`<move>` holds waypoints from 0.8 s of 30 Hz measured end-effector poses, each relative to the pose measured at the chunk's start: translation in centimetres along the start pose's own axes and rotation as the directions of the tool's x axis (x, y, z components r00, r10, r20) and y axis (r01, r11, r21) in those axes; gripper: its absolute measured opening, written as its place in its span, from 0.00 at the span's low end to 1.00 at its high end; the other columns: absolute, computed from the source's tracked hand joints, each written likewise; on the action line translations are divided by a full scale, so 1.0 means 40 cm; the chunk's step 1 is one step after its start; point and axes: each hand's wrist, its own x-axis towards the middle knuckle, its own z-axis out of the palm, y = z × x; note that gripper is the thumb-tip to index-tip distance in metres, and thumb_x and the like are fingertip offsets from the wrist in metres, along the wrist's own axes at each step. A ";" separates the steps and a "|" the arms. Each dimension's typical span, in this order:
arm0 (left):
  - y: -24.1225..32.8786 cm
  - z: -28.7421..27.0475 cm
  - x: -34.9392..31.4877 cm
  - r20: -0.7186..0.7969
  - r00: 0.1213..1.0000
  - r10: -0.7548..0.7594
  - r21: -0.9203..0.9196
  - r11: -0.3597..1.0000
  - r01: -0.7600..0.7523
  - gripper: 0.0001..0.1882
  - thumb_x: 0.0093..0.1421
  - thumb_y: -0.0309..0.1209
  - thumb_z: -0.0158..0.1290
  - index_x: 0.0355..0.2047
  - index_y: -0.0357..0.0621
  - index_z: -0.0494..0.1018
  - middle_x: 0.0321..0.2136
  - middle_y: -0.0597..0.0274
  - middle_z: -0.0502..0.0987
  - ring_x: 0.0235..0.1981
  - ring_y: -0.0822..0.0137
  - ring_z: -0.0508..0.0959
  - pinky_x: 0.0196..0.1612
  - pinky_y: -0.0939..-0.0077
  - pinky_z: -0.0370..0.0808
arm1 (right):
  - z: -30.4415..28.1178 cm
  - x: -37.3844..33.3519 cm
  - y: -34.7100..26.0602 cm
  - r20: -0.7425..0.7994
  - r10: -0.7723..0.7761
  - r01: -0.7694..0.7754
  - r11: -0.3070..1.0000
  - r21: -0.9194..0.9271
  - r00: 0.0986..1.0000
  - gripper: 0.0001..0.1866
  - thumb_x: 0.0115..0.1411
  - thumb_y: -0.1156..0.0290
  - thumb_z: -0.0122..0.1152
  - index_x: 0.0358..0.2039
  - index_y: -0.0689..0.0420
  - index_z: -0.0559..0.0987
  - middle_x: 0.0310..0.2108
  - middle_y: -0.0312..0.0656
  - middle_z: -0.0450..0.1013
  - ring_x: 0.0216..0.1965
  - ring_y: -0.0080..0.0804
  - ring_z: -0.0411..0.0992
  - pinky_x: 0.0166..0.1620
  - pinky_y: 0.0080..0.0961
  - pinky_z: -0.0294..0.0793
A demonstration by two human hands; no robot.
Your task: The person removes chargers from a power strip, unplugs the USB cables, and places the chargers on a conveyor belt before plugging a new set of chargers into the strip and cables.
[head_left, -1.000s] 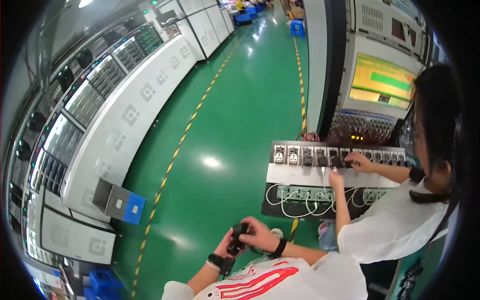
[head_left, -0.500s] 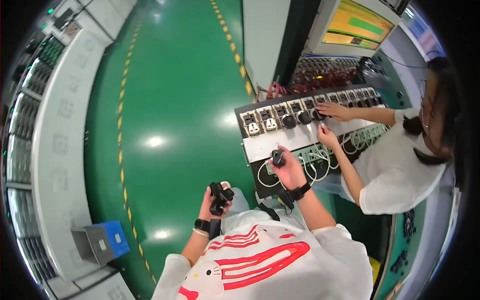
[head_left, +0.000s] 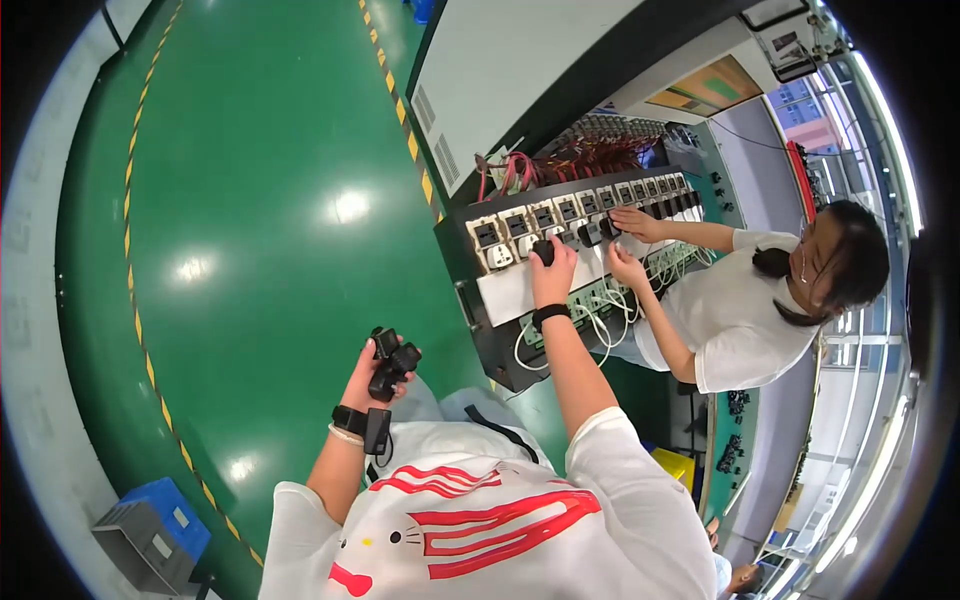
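My left hand (head_left: 360,385), held low over the green floor, grips several black power adapters (head_left: 396,362) in a cluster. Out over the test bench, my right hand (head_left: 556,278) has its fingers closed on a single black power adapter (head_left: 543,251). That adapter is at the front of a row of sockets (head_left: 487,234), near the third from the left; whether its pins are in is hidden. Just right of it, another black adapter (head_left: 589,234) sits in the row. White sockets (head_left: 499,257) show at the left end.
On the right a co-worker in a white shirt reaches in, one hand (head_left: 640,225) on an adapter, the other hand (head_left: 628,268) lower. White cables (head_left: 602,318) loop off the bench front. Behind stand red wires (head_left: 585,160) and a monitor (head_left: 706,88). A grey bin (head_left: 140,545) stands at lower left.
My right hand has moved forward with its adapter, up to the socket row. The head view has shifted rightward. My left hand keeps its adapters.
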 end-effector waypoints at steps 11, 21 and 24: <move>0.088 -0.002 -0.005 0.127 0.992 0.024 -0.120 0.993 -0.009 0.31 0.58 0.61 0.42 0.54 0.56 0.62 0.52 0.50 0.64 0.32 0.61 0.71 0.25 0.77 0.73 | -0.051 0.057 0.017 0.279 -0.216 0.293 0.916 -0.274 0.936 0.29 0.47 0.70 0.67 0.52 0.53 0.72 0.38 0.47 0.64 0.40 0.44 0.66 0.45 0.32 0.67; 0.104 0.100 0.027 0.179 0.984 0.014 -0.047 0.999 -0.006 0.30 0.58 0.60 0.42 0.53 0.55 0.62 0.51 0.51 0.65 0.31 0.62 0.70 0.23 0.78 0.72 | 0.010 0.010 -0.005 0.158 -0.198 0.243 0.901 -0.359 0.967 0.26 0.49 0.76 0.63 0.51 0.50 0.72 0.41 0.48 0.64 0.43 0.48 0.65 0.46 0.37 0.67; 0.098 0.111 0.023 0.123 0.992 0.029 -0.014 1.000 -0.027 0.30 0.59 0.60 0.41 0.53 0.55 0.63 0.50 0.51 0.66 0.31 0.63 0.70 0.23 0.78 0.71 | -0.003 0.021 -0.008 0.203 -0.167 0.231 0.907 -0.353 0.965 0.30 0.48 0.75 0.64 0.53 0.50 0.70 0.42 0.49 0.64 0.44 0.49 0.64 0.47 0.37 0.65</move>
